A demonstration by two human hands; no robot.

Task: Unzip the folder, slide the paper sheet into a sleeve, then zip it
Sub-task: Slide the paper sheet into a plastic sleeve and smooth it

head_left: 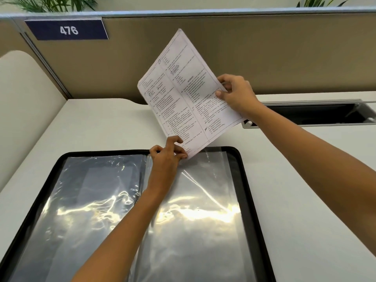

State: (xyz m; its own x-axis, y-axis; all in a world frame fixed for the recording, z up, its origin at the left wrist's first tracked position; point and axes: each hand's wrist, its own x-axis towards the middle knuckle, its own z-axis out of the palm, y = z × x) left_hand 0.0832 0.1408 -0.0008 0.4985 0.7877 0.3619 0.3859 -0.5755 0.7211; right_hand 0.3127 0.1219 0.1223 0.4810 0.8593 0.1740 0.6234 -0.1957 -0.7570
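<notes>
The black zip folder (247, 192) lies open flat on the white desk, showing shiny clear plastic sleeves (199, 210) on both halves. A printed paper sheet (183, 98) hangs tilted above the folder's far edge, its lower corner touching the top of the right-hand sleeve. My right hand (236, 93) pinches the sheet's right edge, held up in the air. My left hand (167, 154) rests at the top of the folder's middle, fingers pinching the sleeve's upper edge right beside the paper's lower corner.
The white desk (101, 127) is bounded by a tan partition (264, 53) with a blue "476" label (68, 30). A recessed cable tray (317, 115) opens in the desk at the right, behind my right forearm. A cream rounded panel (22, 94) stands at the left.
</notes>
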